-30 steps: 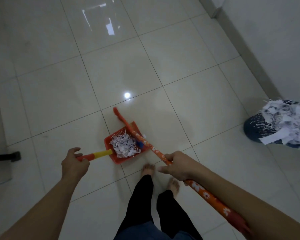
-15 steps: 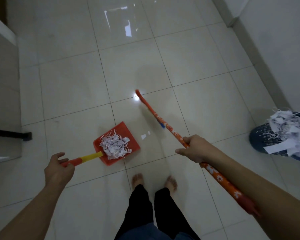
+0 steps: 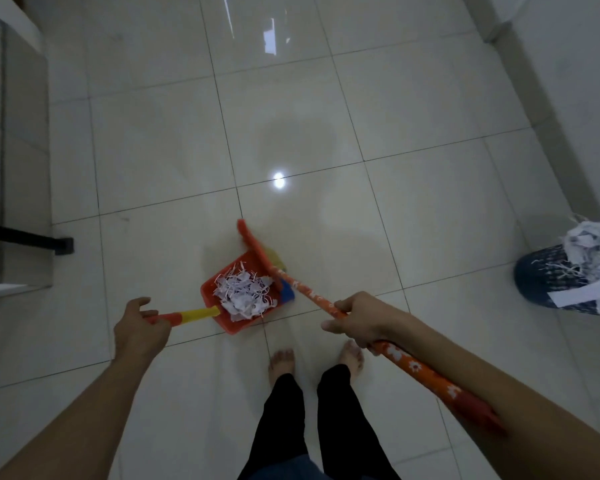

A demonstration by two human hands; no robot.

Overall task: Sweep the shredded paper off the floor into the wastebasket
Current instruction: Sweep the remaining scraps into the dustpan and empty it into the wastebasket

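The glossy pale tiled floor [image 3: 153,161] fills almost the whole frame, with thin dark joints between the square tiles and a bright spot of reflected light near the centre. Along the right edge a light wall [image 3: 568,81] runs down to the floor.

At the far right, partly cut by the frame edge, stands the dark blue round wastebasket [image 3: 537,282], overfilled with white paper that hangs over its rim.

From the lower right towards the centre lies the long orange broom handle with white flower print [image 3: 413,367], passing under the right forearm. Its orange broom head [image 3: 253,244] is at the far edge of the dustpan, blurred, so I cannot tell if it touches the floor.

Just below the centre sits the red plastic dustpan [image 3: 238,323] on the floor, with a yellow and red handle [image 3: 191,315] pointing left. Inside it lies the heap of white shredded paper [image 3: 245,296].

The right hand [image 3: 357,318] has its grip curled around the broom handle. The left hand [image 3: 139,325] holds the end of the dustpan handle, with the fingers closed on it and the thumb raised.

At the bottom centre are two bare feet [image 3: 281,362] under black trousers.
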